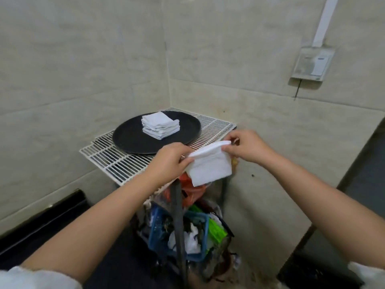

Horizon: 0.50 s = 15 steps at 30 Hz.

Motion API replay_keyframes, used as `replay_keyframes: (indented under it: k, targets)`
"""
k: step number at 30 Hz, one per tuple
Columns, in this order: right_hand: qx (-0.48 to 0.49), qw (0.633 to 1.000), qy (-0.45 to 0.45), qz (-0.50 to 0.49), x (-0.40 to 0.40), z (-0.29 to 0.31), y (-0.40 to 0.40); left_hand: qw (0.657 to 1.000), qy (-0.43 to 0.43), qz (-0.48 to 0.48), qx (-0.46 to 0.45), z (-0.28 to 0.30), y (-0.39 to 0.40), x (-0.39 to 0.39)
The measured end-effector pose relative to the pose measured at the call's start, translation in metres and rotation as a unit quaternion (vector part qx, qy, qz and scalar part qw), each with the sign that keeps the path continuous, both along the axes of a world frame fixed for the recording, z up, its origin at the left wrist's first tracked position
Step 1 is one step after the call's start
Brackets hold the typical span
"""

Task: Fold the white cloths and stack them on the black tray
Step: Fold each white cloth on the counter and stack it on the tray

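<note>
A round black tray (133, 140) lies on a white wire rack (212, 127) in the corner of the room. On the tray stands a neat stack of folded white cloths (160, 125). In front of the rack, in the air, both hands hold one white cloth (209, 166) that hangs doubled over. My left hand (171, 158) pinches its left top corner. My right hand (244, 146) pinches its right top edge between thumb and fingers.
Under the rack sit a blue basket (200, 220) with mixed items, an orange bag (188, 190) and a green packet (216, 229). Tiled walls close the corner. A grey wall box (311, 64) hangs on the right wall.
</note>
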State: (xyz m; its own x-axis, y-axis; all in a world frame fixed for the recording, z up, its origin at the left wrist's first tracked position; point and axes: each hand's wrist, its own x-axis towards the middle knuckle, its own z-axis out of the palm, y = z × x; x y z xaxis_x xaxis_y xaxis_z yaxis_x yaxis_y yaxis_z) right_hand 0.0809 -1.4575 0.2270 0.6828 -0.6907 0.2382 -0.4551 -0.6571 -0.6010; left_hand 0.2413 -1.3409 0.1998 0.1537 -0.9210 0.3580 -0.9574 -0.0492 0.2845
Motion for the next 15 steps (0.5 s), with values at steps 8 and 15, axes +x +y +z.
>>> replay_keyframes:
  k: [8,15]
  targets:
    - [0.074,0.988,-0.059,0.119,0.123,0.030,-0.152,0.969,0.024,0.231,-0.086,0.041,-0.113,0.072]
    - [0.043,0.972,-0.111,0.201,0.237,0.050,-0.233,0.904,0.051,0.393,-0.160,0.071,-0.192,0.137]
